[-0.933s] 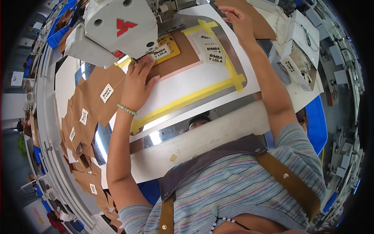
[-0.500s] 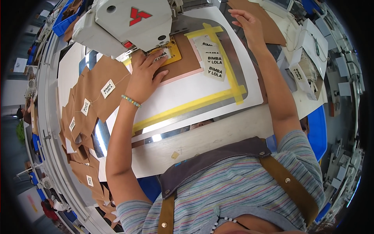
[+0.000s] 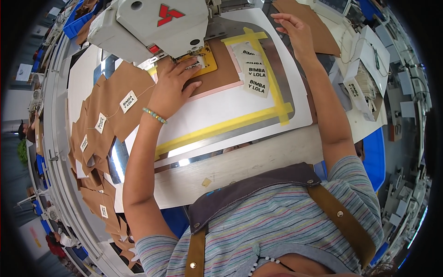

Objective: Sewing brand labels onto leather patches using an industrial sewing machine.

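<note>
A flat brown panel (image 3: 228, 64) with a straight front edge lies under the bulky pale-grey sewing machine head (image 3: 152, 27), which bears a red emblem and covers the panel's far left part. On the panel sits a thin yellow plate (image 3: 212, 62), and a small white rectangular label with black print (image 3: 201, 61) shows within it, partly hidden by fingertips. The left hand (image 3: 173, 85) lies palm down over the panel, its fingers slightly spread and reaching to the label, its thumb held out to the right; a beaded bracelet (image 3: 154, 115) circles the wrist. A narrow pink strip (image 3: 217, 90) runs along the panel's near edge, on a large white sheet (image 3: 207, 111) bordered by yellow tape (image 3: 221, 127). Just right of the panel, loose white printed labels (image 3: 256, 76) overlap in a column, partly across the tape. The right hand (image 3: 297, 34) is raised apart from these, fingers loosely bent with nothing visible between them, near a large brown sheet (image 3: 307, 27). To the left, overlapping brown pieces with white labels (image 3: 110, 97) spread over the pale desk (image 3: 240, 166); at the right stands an open white cardboard box (image 3: 364, 69) packed with pale strips.
</note>
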Demonstrator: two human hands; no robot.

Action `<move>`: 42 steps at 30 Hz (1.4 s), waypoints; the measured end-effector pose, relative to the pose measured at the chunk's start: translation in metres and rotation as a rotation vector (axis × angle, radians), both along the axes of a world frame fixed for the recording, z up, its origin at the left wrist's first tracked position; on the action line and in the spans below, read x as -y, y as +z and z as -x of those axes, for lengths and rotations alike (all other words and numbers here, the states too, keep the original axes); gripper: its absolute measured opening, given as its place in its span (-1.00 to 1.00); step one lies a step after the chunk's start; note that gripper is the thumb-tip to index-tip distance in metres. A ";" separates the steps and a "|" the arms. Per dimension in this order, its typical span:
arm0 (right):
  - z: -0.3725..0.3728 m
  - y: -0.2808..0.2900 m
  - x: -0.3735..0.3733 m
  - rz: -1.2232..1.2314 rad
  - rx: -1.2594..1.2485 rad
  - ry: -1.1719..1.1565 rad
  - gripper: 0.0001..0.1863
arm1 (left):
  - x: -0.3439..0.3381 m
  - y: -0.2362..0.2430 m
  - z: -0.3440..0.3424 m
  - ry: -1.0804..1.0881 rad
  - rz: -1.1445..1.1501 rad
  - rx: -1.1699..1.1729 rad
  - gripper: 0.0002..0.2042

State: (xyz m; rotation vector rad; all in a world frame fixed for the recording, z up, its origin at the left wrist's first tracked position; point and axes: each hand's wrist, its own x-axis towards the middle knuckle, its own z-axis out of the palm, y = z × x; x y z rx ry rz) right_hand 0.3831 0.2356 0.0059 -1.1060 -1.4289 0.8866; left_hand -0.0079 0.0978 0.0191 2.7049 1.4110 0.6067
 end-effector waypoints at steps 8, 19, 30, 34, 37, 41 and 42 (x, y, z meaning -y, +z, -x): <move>0.002 -0.003 0.001 -0.021 0.018 0.022 -0.73 | -0.002 -0.004 -0.002 0.031 0.034 0.020 -0.60; 0.004 -0.002 0.004 0.011 0.044 0.050 -0.71 | -0.007 -0.006 0.013 0.048 -0.050 0.031 -0.50; 0.016 0.087 0.061 -0.437 0.136 0.154 -0.74 | 0.003 -0.011 0.074 0.256 0.133 0.166 -0.37; 0.016 0.098 0.077 -0.525 0.492 0.138 -0.74 | 0.001 -0.012 0.082 0.240 0.156 0.203 -0.34; 0.021 0.064 0.078 -0.534 0.892 0.230 -0.74 | -0.003 -0.012 0.085 0.226 0.205 0.226 -0.31; 0.042 0.045 0.102 -0.457 0.946 0.350 -0.74 | -0.006 -0.013 0.080 0.247 0.151 0.180 -0.34; 0.048 0.045 0.102 -0.454 0.949 0.354 -0.74 | -0.007 -0.012 0.075 0.244 0.100 0.168 -0.38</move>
